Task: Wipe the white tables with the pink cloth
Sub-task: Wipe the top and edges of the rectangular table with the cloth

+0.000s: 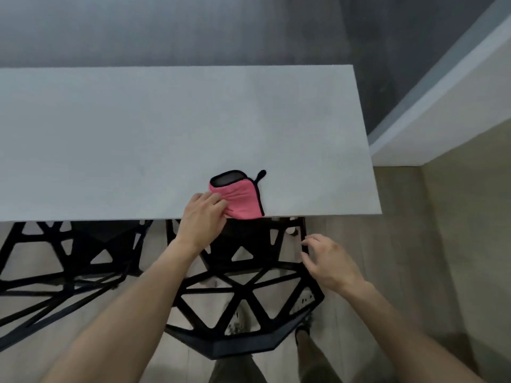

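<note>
Count: 1 white table, 1 pink cloth, 2 black lattice chairs, 2 hands. Cloth is black-trimmed, folded over, black loop sticking out at its far right corner. It sits on the table at the near edge, right of centre. Left hand is on the cloth's left side, fingers bent down into the fabric and bunching it. Right hand is off the table, below its near edge, fingers loosely bent and spread, holding nothing; fingertips are at the right chair frame, contact unclear. Left chair is tucked under the table beside it.
</note>
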